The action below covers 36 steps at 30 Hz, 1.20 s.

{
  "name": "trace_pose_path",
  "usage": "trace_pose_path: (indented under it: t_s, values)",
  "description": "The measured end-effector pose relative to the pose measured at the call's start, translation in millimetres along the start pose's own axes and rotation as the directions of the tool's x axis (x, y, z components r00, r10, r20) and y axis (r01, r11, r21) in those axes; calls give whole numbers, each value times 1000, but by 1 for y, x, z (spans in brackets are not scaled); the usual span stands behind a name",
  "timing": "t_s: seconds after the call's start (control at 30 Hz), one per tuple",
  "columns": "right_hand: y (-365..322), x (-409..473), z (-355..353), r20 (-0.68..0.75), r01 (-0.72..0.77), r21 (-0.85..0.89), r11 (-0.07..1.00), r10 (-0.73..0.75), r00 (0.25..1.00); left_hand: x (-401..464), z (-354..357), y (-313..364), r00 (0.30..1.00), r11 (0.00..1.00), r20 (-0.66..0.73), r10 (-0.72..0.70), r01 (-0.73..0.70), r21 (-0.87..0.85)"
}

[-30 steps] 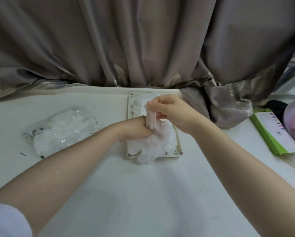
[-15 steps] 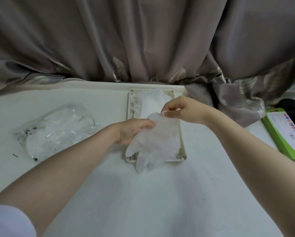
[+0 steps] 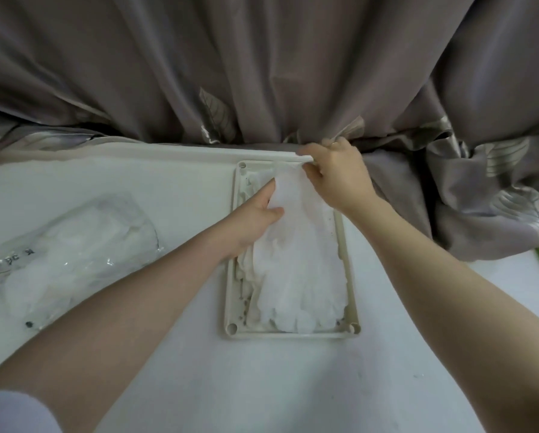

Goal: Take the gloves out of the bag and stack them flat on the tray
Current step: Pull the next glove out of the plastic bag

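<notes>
Two hands spread a glove on the tray.
We pinch the disposable glove (image 3: 296,260) cuff with right hand (image 3: 337,179), left hand (image 3: 255,220) pinching its edge; tug gently, flatten within tray (image 3: 230,307).

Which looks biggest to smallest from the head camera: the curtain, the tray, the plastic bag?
1. curtain, by far.
2 and 3. tray and plastic bag look alike in size; too close to rank.
</notes>
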State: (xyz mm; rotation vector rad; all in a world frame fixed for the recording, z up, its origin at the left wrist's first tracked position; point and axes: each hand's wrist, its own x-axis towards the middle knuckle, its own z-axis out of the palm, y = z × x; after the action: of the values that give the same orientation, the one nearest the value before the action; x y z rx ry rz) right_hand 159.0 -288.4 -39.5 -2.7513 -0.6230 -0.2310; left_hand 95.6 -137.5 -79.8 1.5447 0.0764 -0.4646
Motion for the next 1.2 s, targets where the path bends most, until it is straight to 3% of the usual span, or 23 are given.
trace_pose_path:
  t_s: [0.07, 0.13, 0.23, 0.3, 0.4, 0.47, 0.57, 0.67, 0.73, 0.8, 0.87, 0.93, 1.07, 1.13, 1.2]
  values:
    - [-2, -4, 8, 15, -99, 2, 995, 99, 995, 6, -2, -2, 1000, 1000, -14, -6, 6, -9]
    - [-3, -18, 15, -62, -114, 72, 991, 118, 991, 10, -6, -7, 999, 1000, -27, -21, 21, 4]
    - [-12, -53, 33, -73, 102, 61, 993, -98, 993, 13, -11, -16, 999, 999, -23, -46, 47, 22]
    - [-22, -77, 43, 151, 201, 84, 976, -212, 966, 12, -11, -17, 998, 991, -46, -50, 55, 125]
    - [-26, -98, 45, 557, 89, 10, 996, -80, 827, 8, -10, -12, 990, 924, -137, -44, 93, 370]
    - [-24, -102, 47, 635, 17, -119, 993, 63, 770, 2, -11, -8, 985, 856, -174, 2, 88, 509]
    - [-24, -98, 45, 674, -25, -206, 978, 160, 721, -9, -19, -4, 982, 736, -168, 91, 47, 676]
    - [-34, -92, 32, 725, -71, -255, 964, 239, 646, -28, -35, -1, 973, 700, -179, 148, 26, 714]
    - [-51, -91, 17, 715, -100, -256, 962, 258, 649, -51, -53, 1, 962, 667, -183, 204, 0, 745]
    - [-66, -88, 7, 607, -76, -239, 968, 211, 766, -70, -71, 1, 941, 616, -190, 280, -24, 788]
    - [-99, -87, 1, 407, -22, -166, 986, 89, 909, -100, -93, -1, 927, 562, -205, 314, -7, 827]
    - [-132, -82, -1, 269, 29, -17, 999, -24, 963, -126, -114, -7, 949, 515, -169, 267, 8, 857]
    - [-200, -87, 6, 230, 222, 263, 939, -284, 931, -172, -153, -26, 988, 379, -80, 136, 23, 925]
    - [-232, -97, 22, 218, 327, 329, 886, -408, 886, -190, -173, -33, 974, 399, -105, 203, 15, 917]
    - [-253, -105, 42, 314, 338, 308, 889, -431, 846, -196, -191, -38, 947, 440, -204, 248, 78, 895]
